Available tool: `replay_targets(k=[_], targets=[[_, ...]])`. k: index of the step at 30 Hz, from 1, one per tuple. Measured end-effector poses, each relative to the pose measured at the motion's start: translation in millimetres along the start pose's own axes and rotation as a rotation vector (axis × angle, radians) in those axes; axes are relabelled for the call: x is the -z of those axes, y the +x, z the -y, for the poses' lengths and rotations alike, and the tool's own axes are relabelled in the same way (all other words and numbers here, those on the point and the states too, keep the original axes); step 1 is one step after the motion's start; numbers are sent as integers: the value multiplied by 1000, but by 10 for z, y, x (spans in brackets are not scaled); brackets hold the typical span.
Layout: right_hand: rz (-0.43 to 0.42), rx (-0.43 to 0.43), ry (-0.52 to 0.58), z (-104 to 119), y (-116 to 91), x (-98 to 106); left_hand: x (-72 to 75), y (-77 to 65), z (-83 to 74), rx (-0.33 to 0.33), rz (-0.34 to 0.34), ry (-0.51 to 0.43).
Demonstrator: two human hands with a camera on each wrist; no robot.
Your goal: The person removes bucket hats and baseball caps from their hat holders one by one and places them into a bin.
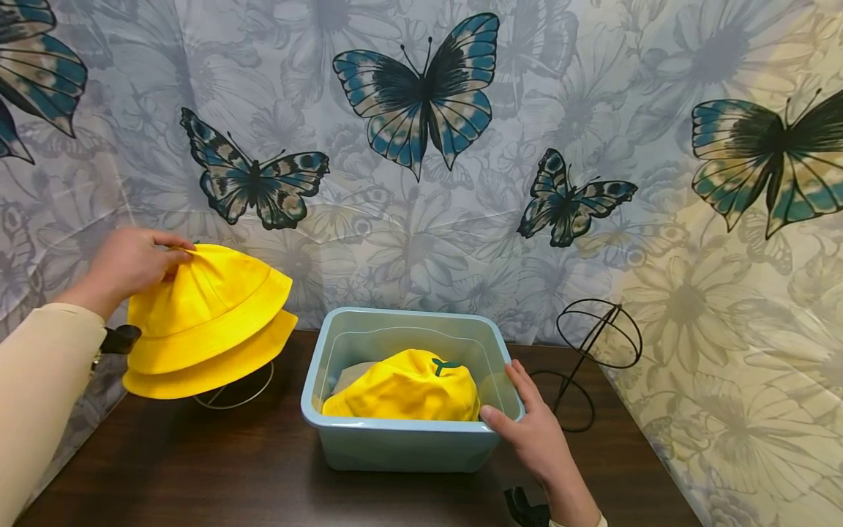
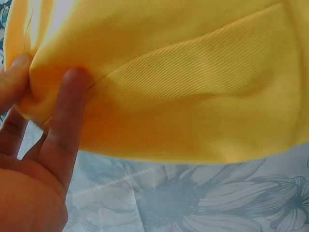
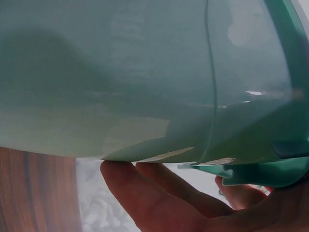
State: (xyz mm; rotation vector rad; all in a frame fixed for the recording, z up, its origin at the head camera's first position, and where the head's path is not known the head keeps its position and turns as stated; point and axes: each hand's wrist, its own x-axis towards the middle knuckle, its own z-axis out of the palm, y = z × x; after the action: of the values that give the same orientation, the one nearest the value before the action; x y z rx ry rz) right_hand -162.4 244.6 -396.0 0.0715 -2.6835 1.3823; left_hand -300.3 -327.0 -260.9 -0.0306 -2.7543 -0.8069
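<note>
1. Across the upper frame, we see a pale grey fabric backdrop (image 1: pixel 421 271) printed with flowers and large teal-and-black butterflies (image 1: pixel 426 102); below it lies a dark brown wood-grained table (image 1: pixel 250 468).
2. At left centre, our left hand (image 1: pixel 141 260) pinches the crown of an upper yellow cloth bucket hat (image 1: pixel 217 293). Our left wrist view shows a thumb and fingers against its ribbed, stitched fabric.
3. Just under that hat we find a lower yellow cloth bucket hat (image 1: pixel 204 373), its brim showing beneath the upper one; a thin wire ring (image 1: pixel 227 408) shows below the brims.
4. At lower centre, we have a pale blue rectangular plastic bin (image 1: pixel 408 448) on the table. Inside lies a rumpled yellow cloth hat (image 1: pixel 402 384) with a dark green sprout-shaped tab (image 1: pixel 448 364), beside a greyish-beige piece (image 1: pixel 354 375) that we see only in part.
5. Our right hand (image 1: pixel 536 424) grips the bin's right side near the front corner, fingers along the outer wall.
6. At right, we see a black wire stand (image 1: pixel 585 359) with rounded loops.
</note>
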Motion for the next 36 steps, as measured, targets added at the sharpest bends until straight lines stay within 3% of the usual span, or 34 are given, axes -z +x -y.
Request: replay_targets(k=[6, 15, 25, 36], targets=[[-3, 0, 2, -3, -1, 3, 110, -13, -23, 94, -98, -51], [-5, -7, 2, 12, -10, 15, 233, -35, -52, 158, -129, -80], [-4, -4, 10, -3, -1, 11, 409, -60, -343, 177, -257, -61], [1, -15, 16, -12, -2, 6, 526, -128, -586, 220, -276, -136]])
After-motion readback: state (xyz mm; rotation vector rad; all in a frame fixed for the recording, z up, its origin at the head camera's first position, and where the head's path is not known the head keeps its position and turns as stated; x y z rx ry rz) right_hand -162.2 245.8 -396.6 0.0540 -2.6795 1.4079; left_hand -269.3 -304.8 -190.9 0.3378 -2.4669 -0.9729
